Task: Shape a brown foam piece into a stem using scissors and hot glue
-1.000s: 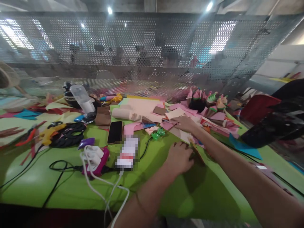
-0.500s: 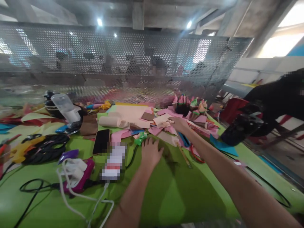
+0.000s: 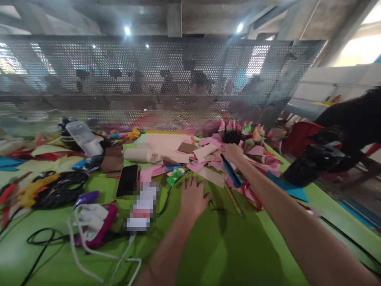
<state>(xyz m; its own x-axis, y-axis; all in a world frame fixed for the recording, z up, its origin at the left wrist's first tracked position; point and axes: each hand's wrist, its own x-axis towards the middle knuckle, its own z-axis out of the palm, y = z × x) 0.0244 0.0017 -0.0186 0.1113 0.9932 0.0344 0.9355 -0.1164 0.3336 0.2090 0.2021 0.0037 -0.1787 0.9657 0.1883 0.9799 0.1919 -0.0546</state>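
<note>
My left hand (image 3: 193,197) lies flat on the green table cover (image 3: 226,254), fingers spread, holding nothing. A green paper scrap (image 3: 174,176) sits just beyond it. My right hand (image 3: 232,152) reaches into a heap of pink and beige paper pieces (image 3: 208,153), its fingers curled down into them; what they hold is hidden. Below that hand lie a blue-bladed tool (image 3: 231,174), a red scissor handle (image 3: 252,197) and a pencil (image 3: 233,200).
A black phone (image 3: 127,180), a white charger with cables (image 3: 89,216), a black cable coil (image 3: 64,188) and a clear bottle (image 3: 83,138) are at the left. Paper flowers in a dark pot (image 3: 235,133) stand before a perforated metal screen (image 3: 166,79). A person in black (image 3: 342,135) bends at the right.
My left hand slid left and forward across the green cover and spread flat. My right hand moved deeper into the paper heap, and the view swung, baring the blue tool and scissors.
</note>
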